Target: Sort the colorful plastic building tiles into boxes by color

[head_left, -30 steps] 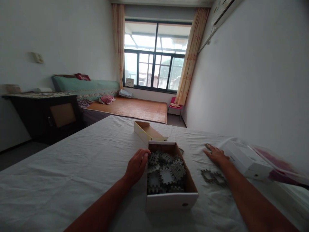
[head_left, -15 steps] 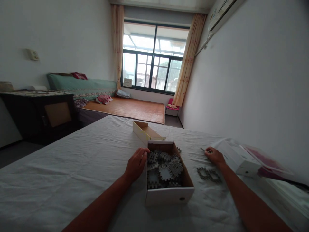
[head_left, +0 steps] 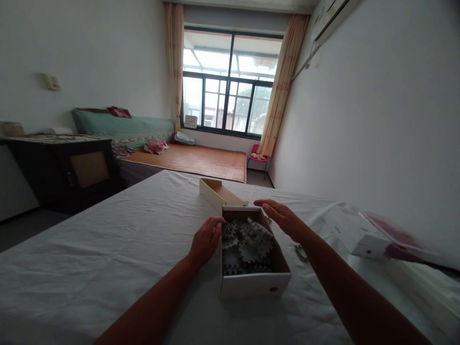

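Head-worn camera, looking forward and slightly down from above the near side of the white-clothed table (head_left: 108,249). Close to the lens: open box (head_left: 247,286) toward six o'clock, left hand (head_left: 204,242) at seven, right hand (head_left: 285,221) at four. Middle distance: cabinet (head_left: 57,165) at nine. Farthest: window (head_left: 232,79) at twelve.

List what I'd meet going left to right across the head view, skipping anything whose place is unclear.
Dark cabinet → left grip → open box → loose grey piece → closed white box.
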`<state>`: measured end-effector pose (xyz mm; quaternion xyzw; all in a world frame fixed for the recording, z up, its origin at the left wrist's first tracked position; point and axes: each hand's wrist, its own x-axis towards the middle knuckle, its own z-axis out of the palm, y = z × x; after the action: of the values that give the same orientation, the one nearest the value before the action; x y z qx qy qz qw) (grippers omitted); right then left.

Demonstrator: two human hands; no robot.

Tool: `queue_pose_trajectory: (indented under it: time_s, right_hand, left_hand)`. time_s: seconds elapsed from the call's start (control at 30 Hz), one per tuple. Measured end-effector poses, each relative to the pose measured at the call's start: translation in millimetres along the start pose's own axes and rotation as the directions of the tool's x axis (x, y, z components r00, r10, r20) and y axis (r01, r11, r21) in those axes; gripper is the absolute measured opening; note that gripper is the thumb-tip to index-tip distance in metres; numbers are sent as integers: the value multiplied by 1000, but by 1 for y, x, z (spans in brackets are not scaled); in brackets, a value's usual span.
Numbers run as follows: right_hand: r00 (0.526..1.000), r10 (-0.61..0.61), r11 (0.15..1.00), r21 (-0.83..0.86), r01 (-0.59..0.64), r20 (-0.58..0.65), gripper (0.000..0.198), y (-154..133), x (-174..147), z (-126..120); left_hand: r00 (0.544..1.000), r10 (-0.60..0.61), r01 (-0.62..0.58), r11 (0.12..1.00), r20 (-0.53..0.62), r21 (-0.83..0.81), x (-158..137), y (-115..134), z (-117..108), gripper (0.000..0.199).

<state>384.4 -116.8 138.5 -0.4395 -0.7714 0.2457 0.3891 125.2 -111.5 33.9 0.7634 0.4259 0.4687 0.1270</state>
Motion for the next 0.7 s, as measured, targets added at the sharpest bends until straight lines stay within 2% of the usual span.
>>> queue_pose_trajectory:
  time_s: [0.07,0.13,0.2,0.23,0.33,0.43,0.5,0.57,0.63,0.7]
  right_hand:
    - [995,30,997,-72,-37,-90,45,25,2,-14]
    - [975,125,961,-220,-165,-185,45,66,-3,-34]
    - [948,270,849,-423,-317,-167,43,110,-16,-50]
    - [937,314,820,-454,-348,-151,46,129,-24,-55]
    - [934,351,800,-498,-336,-67,56,166,-50,-66]
    - [930,355,795,-494,-353,-94,56,176,-71,-79]
    - [897,427,779,-456,-430,-117,56,173,-84,-88]
    - [861,504,768,-419,-484,-69,62,166,-98,-94]
    - [863,505,786,-421,-453,15,73,156,-111,-92]
    - [893,440,823,-440,-360,92,75,144,-120,-85]
  left_hand:
    - [1000,1,-1,1000,8,0,0,0,0,24]
    - [1000,7,-7,1000,12,-1,1,-1,0,24]
    - [1000,13,-13,1000,11,2,1,-1,0,24]
    - [1000,15,-15,1000,11,4,1,-1,0,24]
    - [1000,20,-20,1000,12,16,2,-2,0,25]
    - [1000,29,-29,999,5,22,2,-1,0,25]
    - [1000,31,-31,999,-2,21,3,1,0,25]
    - [1000,29,-29,999,-10,21,3,1,0,25]
    - [999,29,-28,999,-18,22,3,2,0,25]
    - [999,32,-32,999,-18,23,3,1,0,25]
